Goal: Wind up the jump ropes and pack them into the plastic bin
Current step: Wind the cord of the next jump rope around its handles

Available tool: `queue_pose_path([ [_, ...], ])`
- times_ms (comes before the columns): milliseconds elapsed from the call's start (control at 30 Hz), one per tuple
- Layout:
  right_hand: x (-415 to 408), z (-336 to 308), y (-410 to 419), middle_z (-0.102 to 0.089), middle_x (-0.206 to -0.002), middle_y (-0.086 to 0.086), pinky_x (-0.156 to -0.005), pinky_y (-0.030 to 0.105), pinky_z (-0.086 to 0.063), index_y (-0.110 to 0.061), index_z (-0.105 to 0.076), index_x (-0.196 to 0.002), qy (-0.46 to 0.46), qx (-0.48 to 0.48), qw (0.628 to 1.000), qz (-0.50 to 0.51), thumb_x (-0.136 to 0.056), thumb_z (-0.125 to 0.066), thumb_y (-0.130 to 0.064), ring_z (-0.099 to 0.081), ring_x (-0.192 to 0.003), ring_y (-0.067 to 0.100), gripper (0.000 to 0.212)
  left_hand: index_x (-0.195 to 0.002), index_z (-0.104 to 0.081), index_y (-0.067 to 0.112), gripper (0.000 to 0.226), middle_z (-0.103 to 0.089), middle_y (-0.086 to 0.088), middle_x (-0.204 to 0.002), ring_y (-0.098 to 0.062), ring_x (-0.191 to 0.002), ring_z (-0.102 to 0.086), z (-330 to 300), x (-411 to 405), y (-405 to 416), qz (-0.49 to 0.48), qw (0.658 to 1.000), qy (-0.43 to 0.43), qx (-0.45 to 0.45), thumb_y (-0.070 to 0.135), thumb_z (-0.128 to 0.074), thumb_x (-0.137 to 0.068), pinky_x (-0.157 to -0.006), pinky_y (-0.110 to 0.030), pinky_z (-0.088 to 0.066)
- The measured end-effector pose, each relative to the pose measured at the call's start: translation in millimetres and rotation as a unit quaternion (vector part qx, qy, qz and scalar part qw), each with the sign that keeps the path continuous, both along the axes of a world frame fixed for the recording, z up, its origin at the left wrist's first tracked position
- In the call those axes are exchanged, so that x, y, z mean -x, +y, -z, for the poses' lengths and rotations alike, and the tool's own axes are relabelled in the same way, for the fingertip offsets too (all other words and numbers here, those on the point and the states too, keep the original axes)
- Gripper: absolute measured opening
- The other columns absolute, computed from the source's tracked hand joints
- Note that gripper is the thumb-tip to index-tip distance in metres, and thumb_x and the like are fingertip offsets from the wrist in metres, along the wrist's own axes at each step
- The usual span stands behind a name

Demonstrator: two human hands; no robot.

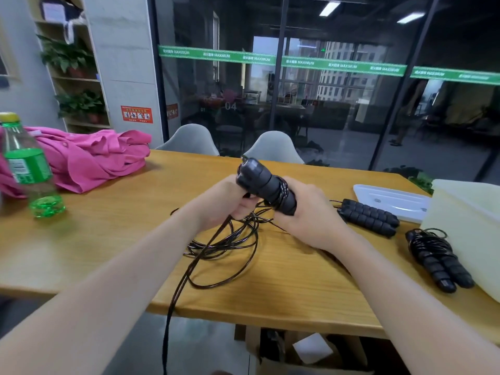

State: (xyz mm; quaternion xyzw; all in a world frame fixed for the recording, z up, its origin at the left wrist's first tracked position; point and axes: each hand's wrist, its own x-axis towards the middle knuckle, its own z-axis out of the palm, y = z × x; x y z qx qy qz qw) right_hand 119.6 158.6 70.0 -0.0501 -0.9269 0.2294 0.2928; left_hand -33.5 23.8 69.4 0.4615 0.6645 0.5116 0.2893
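Wooden table (113, 239) job's partway: two wound jump ropes (438, 259) sit beside the plastic bin (465, 228), unpacked. Left hand (227, 201) pinches loose cord (230, 244); right hand (308, 215) grips paired handles (265, 185), barely wrapped.

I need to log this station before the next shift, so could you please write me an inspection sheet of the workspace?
Surface: wooden table, one cord loop hanging over its near edge.
Job's things: handle pair held up, few turns wound; loose cord on the table; two wound jump ropes; plastic bin and lid at right.
Clutter: green bottle, pink garment.
Hands: left hand grips the cord; right hand grips the handles.
Cables: nothing seen besides rope cord.
Surroundings: two grey chairs, glass wall, plant shelf.
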Motion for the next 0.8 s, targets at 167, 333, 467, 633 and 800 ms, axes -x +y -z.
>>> queue_pose_path([
  [167,18.2,-1.8,23.9,-0.059,-0.073,-0.008,-0.061,0.033,-0.04,-0.027,-0.051,-0.087,0.039,0.039,0.987,0.149,-0.088,-0.066,-0.022,-0.056,-0.068,0.018,0.016,-0.073,-0.047,0.018,0.047,-0.035,0.011,-0.052,-0.008,-0.045,-0.028,17.5,-40.3,-5.2,-0.117,0.992,0.035,0.037,0.047,-0.037,-0.109,-0.042,-0.02,-0.024],
  [333,20.8,7.7,44.8,-0.063,-0.094,0.006,-0.069,0.037,-0.04,-0.019,-0.05,-0.109,-0.108,-0.1,0.943,0.299,-0.091,-0.063,-0.032,-0.052,-0.08,0.032,0.026,-0.079,-0.061,0.026,0.041,-0.047,0.013,-0.045,-0.008,-0.044,-0.037,23.7,-53.7,-35.5,-0.156,0.931,0.324,0.069,0.043,-0.038,-0.109,-0.047,-0.026,-0.03],
  [467,18.2,26.9,27.6,-0.067,-0.102,0.004,-0.068,0.037,-0.04,-0.02,-0.049,-0.118,-0.195,-0.263,0.918,0.226,-0.091,-0.063,-0.032,-0.061,-0.086,0.032,0.032,-0.079,-0.062,0.029,0.039,-0.054,0.009,-0.057,-0.007,-0.055,-0.051,-3.4,-51.8,-36.5,-0.182,0.872,0.454,0.016,0.05,-0.044,-0.105,-0.052,-0.028,-0.033],
  [633,1.5,32.7,4.7,-0.065,-0.09,-0.009,-0.061,0.036,-0.043,-0.024,-0.052,-0.115,-0.125,-0.322,0.938,0.016,-0.087,-0.066,-0.03,-0.068,-0.083,0.027,0.032,-0.071,-0.067,0.027,0.039,-0.059,0.009,-0.062,-0.009,-0.061,-0.055,-30.4,-12.8,-21.5,-0.136,0.905,0.403,0.016,0.06,-0.064,-0.092,-0.059,-0.029,-0.043],
  [800,-5.0,17.6,3.4,-0.06,-0.077,-0.011,-0.053,0.031,-0.035,-0.02,-0.057,-0.102,0.041,-0.293,0.955,-0.024,-0.074,-0.066,-0.031,-0.064,-0.067,0.029,0.031,-0.068,-0.059,0.018,0.048,-0.051,0.008,-0.063,-0.007,-0.06,-0.047,-27.1,5.5,-13.1,-0.01,0.97,0.241,0.018,0.057,-0.059,-0.095,-0.065,-0.022,-0.04],
])
